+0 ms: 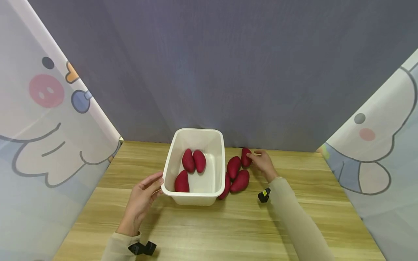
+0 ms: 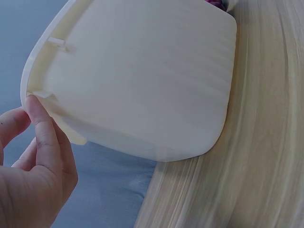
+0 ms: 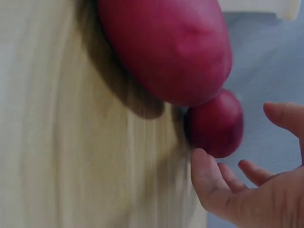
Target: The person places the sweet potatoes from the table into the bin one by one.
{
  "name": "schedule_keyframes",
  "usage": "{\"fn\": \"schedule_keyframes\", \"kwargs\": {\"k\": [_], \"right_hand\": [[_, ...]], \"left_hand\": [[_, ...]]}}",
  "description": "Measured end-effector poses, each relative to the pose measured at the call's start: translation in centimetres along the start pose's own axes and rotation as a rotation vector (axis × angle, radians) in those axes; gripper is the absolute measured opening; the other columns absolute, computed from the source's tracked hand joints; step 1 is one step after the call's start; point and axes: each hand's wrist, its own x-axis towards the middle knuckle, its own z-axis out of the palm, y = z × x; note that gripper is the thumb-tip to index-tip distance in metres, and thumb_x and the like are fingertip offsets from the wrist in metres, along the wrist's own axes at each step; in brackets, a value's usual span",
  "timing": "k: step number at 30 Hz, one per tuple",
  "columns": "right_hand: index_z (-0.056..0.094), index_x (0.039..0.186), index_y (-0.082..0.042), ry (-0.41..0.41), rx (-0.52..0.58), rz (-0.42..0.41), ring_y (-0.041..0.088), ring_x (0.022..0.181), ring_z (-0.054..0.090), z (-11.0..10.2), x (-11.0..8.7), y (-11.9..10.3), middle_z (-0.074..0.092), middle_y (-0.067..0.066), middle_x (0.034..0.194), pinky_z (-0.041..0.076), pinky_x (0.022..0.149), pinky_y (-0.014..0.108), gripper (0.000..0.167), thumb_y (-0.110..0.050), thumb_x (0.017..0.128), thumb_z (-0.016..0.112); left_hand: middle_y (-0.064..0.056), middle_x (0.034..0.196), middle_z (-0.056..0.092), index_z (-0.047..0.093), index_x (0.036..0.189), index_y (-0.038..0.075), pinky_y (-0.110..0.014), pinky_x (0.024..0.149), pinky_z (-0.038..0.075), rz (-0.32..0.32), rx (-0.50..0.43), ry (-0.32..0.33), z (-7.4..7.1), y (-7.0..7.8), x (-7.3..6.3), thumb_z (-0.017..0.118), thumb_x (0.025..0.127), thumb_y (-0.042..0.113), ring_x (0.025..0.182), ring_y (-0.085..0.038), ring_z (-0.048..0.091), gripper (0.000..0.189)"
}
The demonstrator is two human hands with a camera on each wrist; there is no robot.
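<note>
My left hand point(image 1: 143, 195) pinches the left rim of a white plastic bin point(image 1: 194, 200) between thumb and fingers, also seen in the left wrist view. Three red mangoes lie in the bin, two side by side point(image 1: 188, 160) and one nearer the front point(image 1: 181, 182). To the right of the bin, several more mangoes point(image 1: 240, 181) cluster on the table. My right hand point(image 1: 263, 165) reaches the farthest mango point(image 1: 245, 157). In the right wrist view, a fingertip is right at this mango's point(image 3: 216, 123) side, while the thumb stands apart from it.
The wood-grain table point(image 1: 202, 232) ends at a grey curtain point(image 1: 212, 72) behind the bin. Panels with cartoon animals stand at the left point(image 1: 19, 119) and right point(image 1: 398, 203). A larger-looking mango point(image 3: 166, 47) lies close to the right wrist camera.
</note>
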Motion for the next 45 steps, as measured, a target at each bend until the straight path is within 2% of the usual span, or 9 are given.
{"fn": "schedule_keyframes", "kwargs": {"k": [4, 8, 11, 20, 27, 34, 39, 45], "right_hand": [[0.027, 0.15, 0.008, -0.029, -0.003, 0.068, 0.028, 0.099, 0.063, 0.1, 0.8, 0.0, 0.05, 0.026, 0.133, 0.056, 0.089, 0.045, 0.078, -0.032, 0.097, 0.067], [0.027, 0.149, 0.009, -0.032, -0.039, 0.09, 0.036, 0.11, 0.059, 0.3, 1.2, 0.1, 0.043, 0.029, 0.142, 0.056, 0.09, 0.048, 0.079, -0.032, 0.096, 0.068], [0.027, 0.148, 0.011, -0.031, -0.035, 0.087, 0.034, 0.108, 0.06, 0.6, 1.5, 0.3, 0.041, 0.031, 0.142, 0.058, 0.085, 0.046, 0.077, -0.028, 0.095, 0.068], [0.03, 0.146, 0.008, -0.011, 0.103, 0.105, 0.021, 0.087, 0.062, 0.4, 1.3, 0.7, 0.048, 0.03, 0.134, 0.059, 0.077, 0.036, 0.069, -0.016, 0.094, 0.068], [0.027, 0.149, 0.008, -0.028, 0.222, 0.106, 0.02, 0.092, 0.064, -0.3, 0.2, 0.7, 0.044, 0.031, 0.136, 0.059, 0.082, 0.037, 0.069, -0.014, 0.096, 0.066], [0.031, 0.146, 0.007, -0.06, 0.292, 0.023, 0.013, 0.085, 0.065, -0.6, -1.6, -1.1, 0.052, 0.023, 0.125, 0.059, 0.084, 0.041, 0.066, -0.013, 0.096, 0.068], [0.031, 0.147, 0.007, -0.101, 0.283, -0.061, 0.015, 0.093, 0.062, -0.5, -2.6, -3.1, 0.047, 0.021, 0.131, 0.059, 0.084, 0.042, 0.067, -0.016, 0.097, 0.068], [0.037, 0.147, 0.003, -0.129, 0.244, -0.136, 0.02, 0.105, 0.06, 0.3, -3.8, -6.3, 0.044, 0.022, 0.138, 0.06, 0.081, 0.039, 0.064, -0.019, 0.096, 0.069]], "left_hand": [[-0.002, 0.109, 0.07, 0.069, 0.125, 0.003, -0.026, 0.079, 0.059, 0.006, -0.004, -0.013, 0.1, -0.2, 0.0, 0.07, 0.095, 0.006, 0.093, -0.017, 0.068, 0.031], [-0.003, 0.109, 0.07, 0.068, 0.127, 0.001, -0.025, 0.078, 0.059, 0.012, -0.006, -0.017, 0.2, -0.3, 0.0, 0.07, 0.095, 0.006, 0.093, -0.017, 0.068, 0.032], [-0.003, 0.11, 0.07, 0.067, 0.128, 0.0, -0.026, 0.077, 0.059, 0.015, -0.005, -0.018, 0.2, -0.3, -0.1, 0.07, 0.095, 0.006, 0.093, -0.017, 0.069, 0.033], [-0.003, 0.11, 0.07, 0.068, 0.127, 0.002, -0.026, 0.079, 0.059, 0.009, -0.007, -0.014, 0.2, -0.3, -0.1, 0.07, 0.095, 0.006, 0.095, -0.017, 0.069, 0.032], [-0.003, 0.109, 0.07, 0.068, 0.127, 0.001, -0.026, 0.078, 0.059, 0.011, -0.007, -0.011, 0.2, -0.3, -0.1, 0.069, 0.095, 0.005, 0.094, -0.017, 0.069, 0.032], [-0.003, 0.111, 0.069, 0.066, 0.128, 0.0, -0.025, 0.079, 0.059, 0.007, -0.002, -0.008, 0.1, -0.2, -0.1, 0.07, 0.095, 0.007, 0.094, -0.016, 0.068, 0.034], [-0.004, 0.111, 0.069, 0.065, 0.13, -0.001, -0.025, 0.079, 0.059, 0.01, -0.001, -0.012, 0.0, -0.1, -0.1, 0.069, 0.096, 0.007, 0.094, -0.017, 0.068, 0.035], [-0.004, 0.112, 0.069, 0.065, 0.13, -0.001, -0.025, 0.079, 0.059, 0.015, -0.002, -0.016, 0.1, 0.1, -0.1, 0.069, 0.096, 0.007, 0.095, -0.017, 0.068, 0.035]]}}
